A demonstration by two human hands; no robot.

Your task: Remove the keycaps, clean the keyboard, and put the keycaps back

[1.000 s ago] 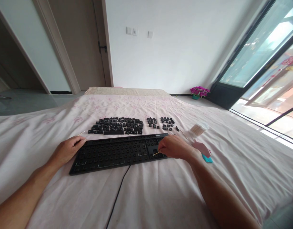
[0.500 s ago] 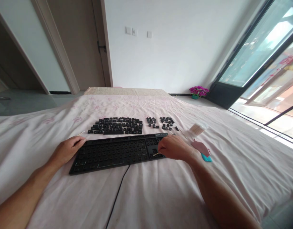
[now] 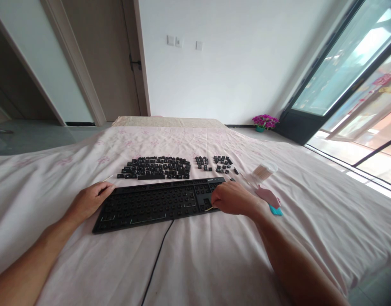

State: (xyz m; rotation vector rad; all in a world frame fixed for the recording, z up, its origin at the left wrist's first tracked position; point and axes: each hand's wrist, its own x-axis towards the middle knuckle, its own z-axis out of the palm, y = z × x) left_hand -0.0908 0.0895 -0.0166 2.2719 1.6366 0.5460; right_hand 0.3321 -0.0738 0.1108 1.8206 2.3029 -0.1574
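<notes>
- Since the earlier frame, right hand [image 3: 234, 198] has edged the swab [image 3: 209, 208] nearer along the keyboard [image 3: 151, 204], fingers pinched on it.
- Left hand [image 3: 90, 199] lies loosely curled, holding nothing, steadying the keyboard's left end.
- Keycaps [image 3: 155, 168] laid behind in order.

you're in a home bedroom: a bed [image 3: 189, 140] with a floral sheet, a wooden door [image 3: 103, 63], wall switches [image 3: 171, 41], a glass balcony door [image 3: 348, 72].

Both of the person's forearms were bare as far up as the view showed, with no sleeve or cuff in sight. The left hand [image 3: 89, 201] and right hand [image 3: 235, 199] were bare too, without glove, ring, watch or wristband, and the nails looked short and plain.
</notes>
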